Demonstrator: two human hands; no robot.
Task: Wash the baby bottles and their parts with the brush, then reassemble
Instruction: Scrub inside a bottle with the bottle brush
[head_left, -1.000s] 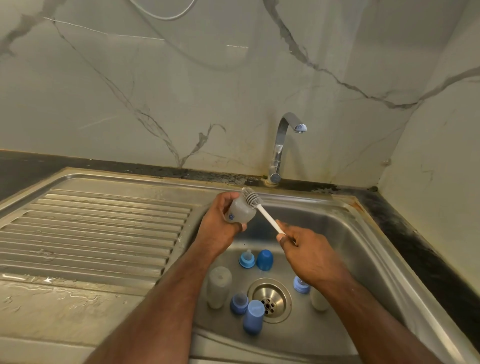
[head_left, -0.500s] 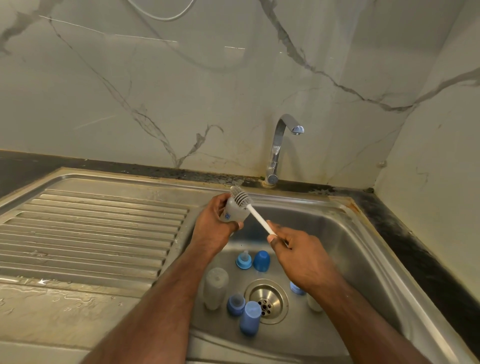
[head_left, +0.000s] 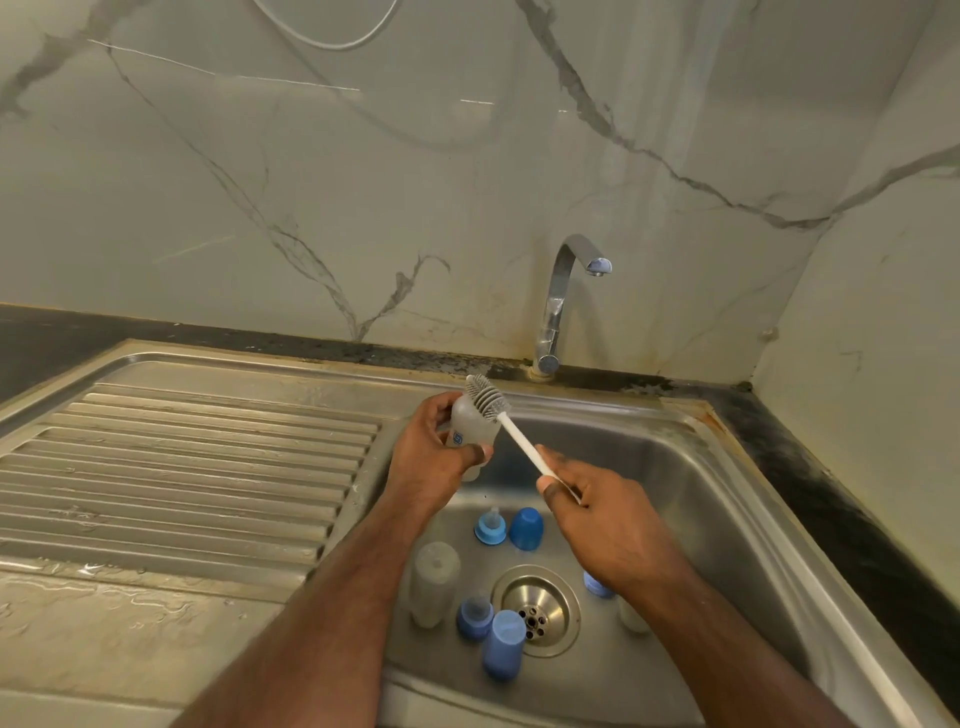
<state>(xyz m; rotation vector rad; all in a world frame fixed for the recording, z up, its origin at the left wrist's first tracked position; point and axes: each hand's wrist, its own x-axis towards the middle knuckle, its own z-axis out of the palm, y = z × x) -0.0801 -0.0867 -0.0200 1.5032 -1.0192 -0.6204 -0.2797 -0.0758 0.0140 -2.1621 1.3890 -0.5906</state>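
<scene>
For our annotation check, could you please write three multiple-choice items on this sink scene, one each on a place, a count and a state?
1. Where does the other clear bottle stand?
A. On the drainboard
B. In the basin, left of the drain
C. Under the tap

2. How many domed blue caps, without teats, show in the sink?
A. Two
B. Five
C. None

3. Is the tap running?
A. Yes
B. No water shows

Answers: 1 B, it stands beside the drain. 2 A, one cap behind the drain, one in front. 3 B, no stream leaves the spout.
</scene>
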